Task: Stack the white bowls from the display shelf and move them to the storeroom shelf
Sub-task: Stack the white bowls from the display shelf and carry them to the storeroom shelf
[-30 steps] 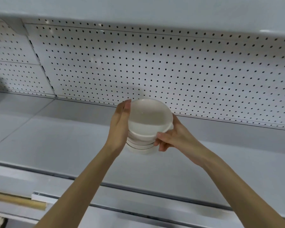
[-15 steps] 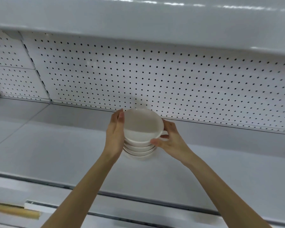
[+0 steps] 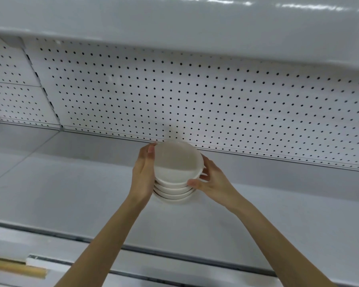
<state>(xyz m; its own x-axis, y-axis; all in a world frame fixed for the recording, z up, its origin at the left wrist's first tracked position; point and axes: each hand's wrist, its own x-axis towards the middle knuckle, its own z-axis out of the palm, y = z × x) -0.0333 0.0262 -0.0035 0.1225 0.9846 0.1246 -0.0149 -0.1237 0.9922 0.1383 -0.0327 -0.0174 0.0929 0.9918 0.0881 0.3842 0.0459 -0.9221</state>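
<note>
Stack of round white ceramic bowls (image 3: 175,179) on grey metal shelf (image 3: 71,193)
Left hand (image 3: 142,176) and right hand (image 3: 212,181) each grip closed on the stack's opposite sides, near the white pegboard back panel (image 3: 216,96).

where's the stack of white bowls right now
In the head view the stack of white bowls sits just right of centre, held between the left hand and right hand, on or just above the grey shelf before the pegboard.

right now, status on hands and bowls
Both hands, left hand and right hand, clasp the bowl stack. Stack at the shelf surface. Nothing in the way.
</note>
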